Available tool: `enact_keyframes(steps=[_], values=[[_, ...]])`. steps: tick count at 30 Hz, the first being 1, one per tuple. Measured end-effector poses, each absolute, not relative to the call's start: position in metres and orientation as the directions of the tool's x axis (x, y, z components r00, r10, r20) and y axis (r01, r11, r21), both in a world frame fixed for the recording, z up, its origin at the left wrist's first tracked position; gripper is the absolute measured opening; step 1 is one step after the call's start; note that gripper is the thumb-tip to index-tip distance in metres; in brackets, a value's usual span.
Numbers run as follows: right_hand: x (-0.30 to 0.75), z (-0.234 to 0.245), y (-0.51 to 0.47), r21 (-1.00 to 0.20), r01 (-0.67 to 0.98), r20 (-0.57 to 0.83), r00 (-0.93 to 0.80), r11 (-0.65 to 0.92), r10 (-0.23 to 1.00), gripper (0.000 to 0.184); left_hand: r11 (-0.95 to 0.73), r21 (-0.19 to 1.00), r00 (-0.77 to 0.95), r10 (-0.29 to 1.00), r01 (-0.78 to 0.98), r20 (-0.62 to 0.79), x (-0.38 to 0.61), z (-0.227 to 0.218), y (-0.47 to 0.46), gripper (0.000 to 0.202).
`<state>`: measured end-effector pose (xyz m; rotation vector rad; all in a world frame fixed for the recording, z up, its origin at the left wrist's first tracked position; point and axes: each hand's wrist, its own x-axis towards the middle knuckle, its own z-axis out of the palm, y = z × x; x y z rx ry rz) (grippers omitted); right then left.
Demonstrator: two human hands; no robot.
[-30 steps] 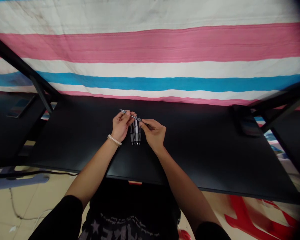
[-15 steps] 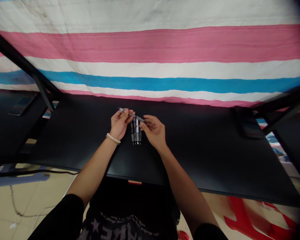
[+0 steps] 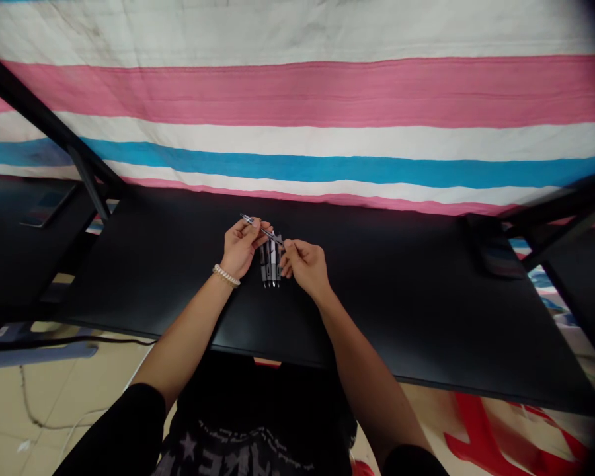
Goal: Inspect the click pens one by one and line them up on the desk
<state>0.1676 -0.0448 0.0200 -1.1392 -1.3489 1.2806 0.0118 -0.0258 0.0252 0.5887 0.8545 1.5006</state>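
Note:
Between my two hands a slim pen [image 3: 268, 233] slants down to the right, above the table. My left hand [image 3: 241, 246], wearing a pale beaded bracelet [image 3: 226, 274], pinches its upper left part. At the lower right end, the fingers of my right hand [image 3: 306, 262] close on the pen's grey part. Just under it, several pens [image 3: 270, 268] with grey grips lie side by side on the black table [image 3: 377, 284], tips toward me. Their upper ends are partly hidden by the held pen and my fingers.
A striped cloth [image 3: 297, 92] hangs along the table's back edge. Black metal struts [image 3: 86, 182] stand at both sides. A dark phone-like slab [image 3: 498, 254] lies at the right, another [image 3: 49, 206] on the left neighbouring table. A red stool [image 3: 480, 430] is below right.
The right-hand fingers have drawn together at the pen's end, which they held more loosely before. Both hands and the pen have shifted slightly; the pens on the table stay put.

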Motion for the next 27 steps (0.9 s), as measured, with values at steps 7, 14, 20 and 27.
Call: enact_keyframes(steps=[7, 14, 20, 27], values=[[0.169, 0.021, -0.042, -0.998, -0.016, 0.059, -0.104, 0.058, 0.993, 0.048, 0.049, 0.716, -0.114, 0.977, -0.696, -0.178, 0.006, 0.040, -0.024, 0.013], [0.177, 0.021, -0.039, -0.976, 0.151, 0.175, 0.095, 0.160, 0.980, 0.034, 0.017, 0.619, -0.188, 0.946, -0.785, -0.264, -0.038, 0.063, -0.024, 0.056], [0.178, 0.025, -0.040, -0.960, 0.214, 0.208, 0.108, 0.182, 0.972, 0.034, -0.048, 0.649, -0.298, 0.912, -0.759, -0.281, -0.056, 0.071, -0.025, 0.047], [0.184, 0.019, -0.037, -0.885, 0.401, 0.214, -0.097, 0.235, 0.972, 0.016, -0.154, 0.760, -0.527, 0.804, -0.631, -0.275, -0.058, 0.062, -0.014, 0.036]])
